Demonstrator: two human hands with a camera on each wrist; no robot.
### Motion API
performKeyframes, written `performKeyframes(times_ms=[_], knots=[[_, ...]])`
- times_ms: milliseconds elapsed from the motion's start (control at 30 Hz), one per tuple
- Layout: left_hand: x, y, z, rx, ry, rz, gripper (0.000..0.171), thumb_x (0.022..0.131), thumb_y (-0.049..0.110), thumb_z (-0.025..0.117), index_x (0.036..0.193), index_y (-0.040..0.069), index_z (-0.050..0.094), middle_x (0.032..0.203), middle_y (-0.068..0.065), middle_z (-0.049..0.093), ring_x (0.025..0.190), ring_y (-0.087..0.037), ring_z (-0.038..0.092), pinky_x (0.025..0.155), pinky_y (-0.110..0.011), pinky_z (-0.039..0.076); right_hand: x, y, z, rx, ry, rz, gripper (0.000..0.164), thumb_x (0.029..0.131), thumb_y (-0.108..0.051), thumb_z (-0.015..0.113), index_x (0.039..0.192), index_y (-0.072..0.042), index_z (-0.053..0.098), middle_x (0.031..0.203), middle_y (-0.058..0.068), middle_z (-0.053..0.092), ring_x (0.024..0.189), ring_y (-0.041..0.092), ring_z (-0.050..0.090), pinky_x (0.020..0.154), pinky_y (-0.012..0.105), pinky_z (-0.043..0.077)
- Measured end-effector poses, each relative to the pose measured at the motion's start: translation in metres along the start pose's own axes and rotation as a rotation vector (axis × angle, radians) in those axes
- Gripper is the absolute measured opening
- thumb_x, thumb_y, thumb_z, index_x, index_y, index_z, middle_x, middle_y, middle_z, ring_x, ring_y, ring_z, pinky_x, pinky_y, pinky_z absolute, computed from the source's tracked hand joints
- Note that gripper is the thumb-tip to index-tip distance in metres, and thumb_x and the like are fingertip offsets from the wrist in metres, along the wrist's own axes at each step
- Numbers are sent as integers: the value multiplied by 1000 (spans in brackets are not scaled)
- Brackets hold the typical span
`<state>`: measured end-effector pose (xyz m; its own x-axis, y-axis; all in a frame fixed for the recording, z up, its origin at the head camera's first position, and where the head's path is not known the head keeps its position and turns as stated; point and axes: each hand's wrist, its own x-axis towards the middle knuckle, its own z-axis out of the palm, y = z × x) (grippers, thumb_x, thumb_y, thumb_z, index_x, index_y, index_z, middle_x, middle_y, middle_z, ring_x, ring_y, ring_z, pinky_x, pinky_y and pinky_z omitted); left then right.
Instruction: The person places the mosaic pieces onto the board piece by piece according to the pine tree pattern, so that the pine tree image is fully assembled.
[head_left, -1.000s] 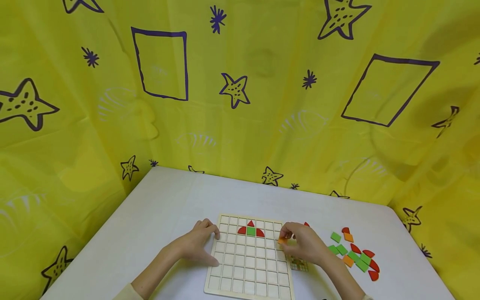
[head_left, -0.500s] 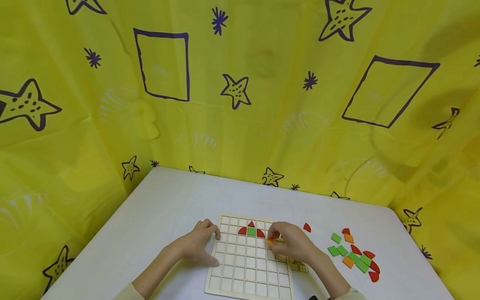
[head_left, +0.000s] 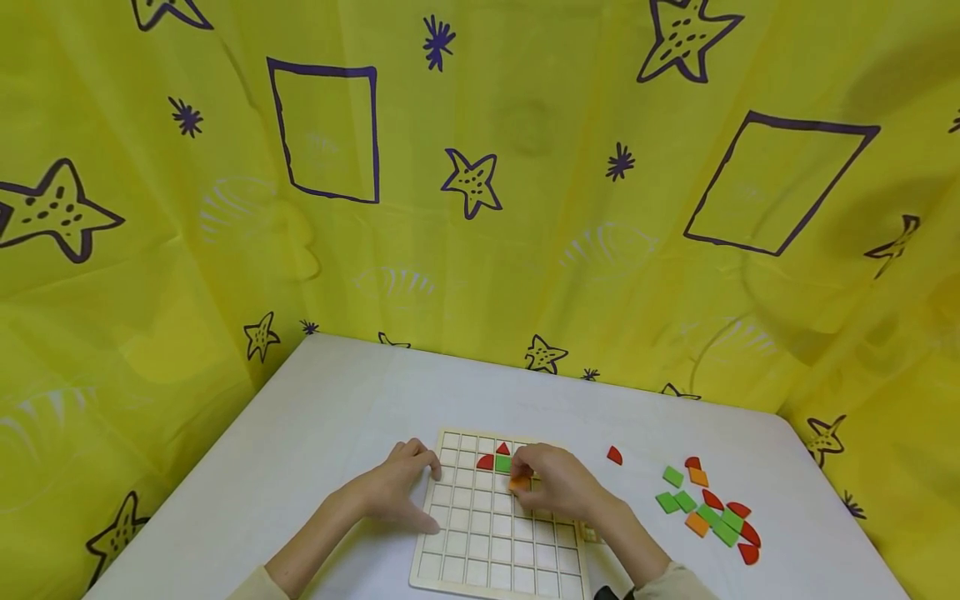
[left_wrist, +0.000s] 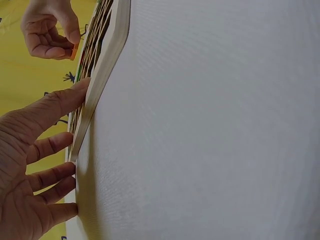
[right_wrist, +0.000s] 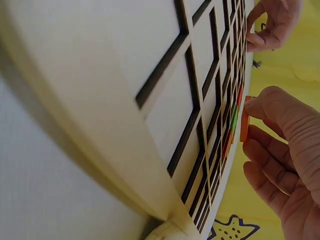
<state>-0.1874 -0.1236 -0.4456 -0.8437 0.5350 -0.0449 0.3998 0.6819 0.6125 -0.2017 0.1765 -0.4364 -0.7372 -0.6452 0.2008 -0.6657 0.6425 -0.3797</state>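
White table [head_left: 360,392]: board [head_left: 480,523] mostly unfilled, unplaced tiles [head_left: 707,514] at its three o'clock. Your right hand [head_left: 558,483] pinched an orange tile [head_left: 518,483]; left hand [head_left: 386,487] spread.

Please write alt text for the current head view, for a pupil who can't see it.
A person's right hand pinches an orange tile over a pale grid board, with the left hand at the board's left edge. Red pieces and a green square show in the grid; loose red, green and orange pieces lie to the right on a white table.

The sleeves [head_left: 673,582] are beige, apparently plain.
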Motion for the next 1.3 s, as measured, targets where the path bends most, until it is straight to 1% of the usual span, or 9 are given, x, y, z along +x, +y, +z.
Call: performKeyframes(times_ms=[200,367,500,733,1000,1167,1300], knots=[[1,-2,1,6,3,1,56,67,36,93,107,17,59,115,2,47,113,-22,41,93,-44,49,8,-4,3,-39,-30,-10,17,82,-10,79,89,-17,65,82,-12,59,77,5,52,74,23,50],[1,-2,1,3,-1,1,55,67,35,93,107,17,59,116,2,47,113,-22,41,93,-45,49,13,-5,6,-80,-32,-46,18,80,-8,78,92,-14,67,83,-9,60,78,5,50,75,25,49],[1,-1,1,4,-2,-1,55,67,35,93,107,17,59,116,1,48,113,-22,41,93,-46,49,16,-4,9,-90,-41,-65,17,81,-5,76,92,-14,67,84,-8,61,79,5,49,75,26,49],[0,0,0,9,-3,-2,55,67,35,92,107,17,59,115,1,48,113,-22,41,93,-46,49,17,-6,12,-89,-52,-59,14,86,-8,77,95,-15,70,91,-9,67,84,7,57,82,30,53],[0,0,0,9,-6,0,55,68,35,92,107,17,59,116,1,47,114,-23,42,93,-46,49,15,-8,10,-90,-64,-42,13,88,-9,78,98,-15,71,93,-9,67,86,7,59,83,31,54],[0,-2,1,13,-4,4,56,68,37,92,108,17,59,116,2,47,114,-22,42,94,-46,49,12,-8,9,-109,-55,-37,12,89,-9,77,98,-16,72,94,-10,68,88,7,60,85,32,54],[0,-1,1,12,1,9,56,67,36,93,108,16,59,116,1,48,113,-22,42,94,-46,49,9,-8,8,-109,-40,-24,12,89,-11,76,100,-15,72,97,-8,69,92,9,62,87,34,55]])
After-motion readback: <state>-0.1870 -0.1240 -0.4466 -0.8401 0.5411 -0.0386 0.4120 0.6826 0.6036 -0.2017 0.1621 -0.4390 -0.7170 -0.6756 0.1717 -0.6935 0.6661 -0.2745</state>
